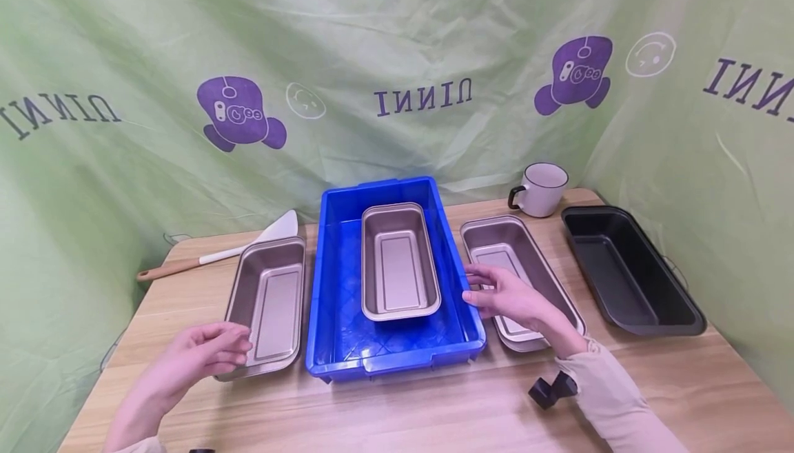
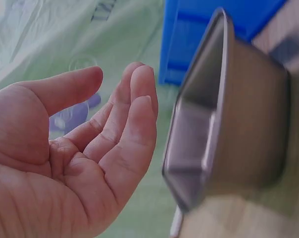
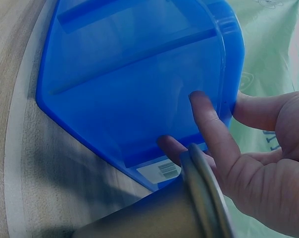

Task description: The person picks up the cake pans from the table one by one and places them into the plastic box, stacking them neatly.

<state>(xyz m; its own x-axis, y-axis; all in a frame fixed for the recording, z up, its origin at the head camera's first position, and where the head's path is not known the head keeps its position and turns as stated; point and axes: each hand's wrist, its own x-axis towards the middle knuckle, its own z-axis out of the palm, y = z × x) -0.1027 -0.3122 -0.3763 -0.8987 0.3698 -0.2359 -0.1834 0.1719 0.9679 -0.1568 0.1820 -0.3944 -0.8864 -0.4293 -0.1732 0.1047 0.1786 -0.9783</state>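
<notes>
My left hand (image 1: 197, 356) hovers at the near left edge of a champagne-coloured loaf pan (image 1: 271, 315), fingers loosely bent and holding nothing. In the left wrist view its palm faces that pan (image 2: 253, 119), with a gap between. A similar loaf pan (image 1: 400, 270) sits inside the blue plastic bin (image 1: 397, 365). My right hand (image 1: 511, 298) is at the bin's right rim, thumb at the rim and loosely extended fingers along the outer wall (image 3: 139, 94). It also overlaps the nested loaf pans (image 1: 496, 232) to the right of the bin.
A black loaf pan (image 1: 633, 274) lies at the far right. Behind the nested pans stands a white mug (image 1: 544, 191) with a black handle. A white spatula (image 1: 273, 229) with a wooden handle lies at the back left. Green printed cloth (image 1: 347, 39) surrounds the table.
</notes>
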